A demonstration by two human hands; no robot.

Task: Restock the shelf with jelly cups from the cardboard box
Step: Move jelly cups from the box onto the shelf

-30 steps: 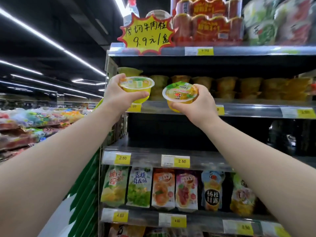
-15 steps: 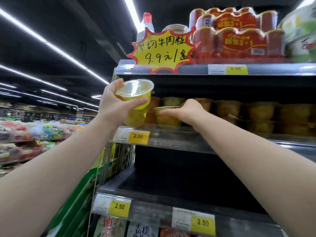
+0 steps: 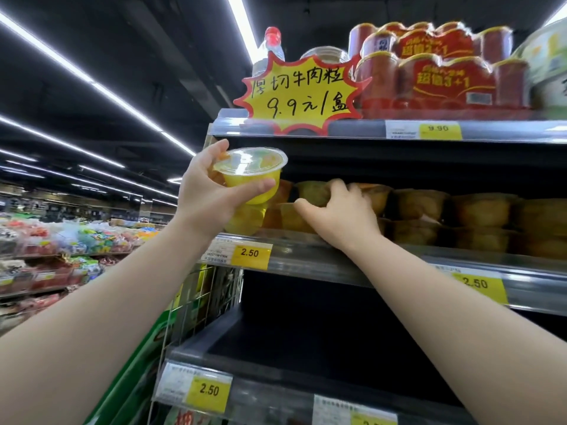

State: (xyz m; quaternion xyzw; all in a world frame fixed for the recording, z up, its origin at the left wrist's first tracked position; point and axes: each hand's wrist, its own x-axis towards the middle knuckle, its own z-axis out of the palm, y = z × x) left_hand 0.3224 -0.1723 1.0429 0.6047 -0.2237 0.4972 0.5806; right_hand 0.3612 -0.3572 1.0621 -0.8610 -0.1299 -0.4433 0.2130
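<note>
My left hand (image 3: 202,197) grips a clear-lidded yellow jelly cup (image 3: 250,176) in front of the shelf's left end, just under the upper shelf's edge. My right hand (image 3: 340,216) reaches into the jelly shelf (image 3: 337,265), thumb and fingers curled around a second jelly cup (image 3: 313,193) that sits on a lower cup. A dim double row of jelly cups (image 3: 481,210) runs off to the right on the same shelf. The cardboard box is out of view.
Directly above are a yellow starburst price sign (image 3: 297,93), red multipacks (image 3: 441,75) and a bottle (image 3: 270,47). The dark shelf below (image 3: 306,348) carries 2.50 tags. A display of bagged goods (image 3: 61,240) lies across the aisle at left.
My right hand carried its cup from in front of the shelf into the row and now has it up on a lower cup. My left hand moved slightly right with its cup.
</note>
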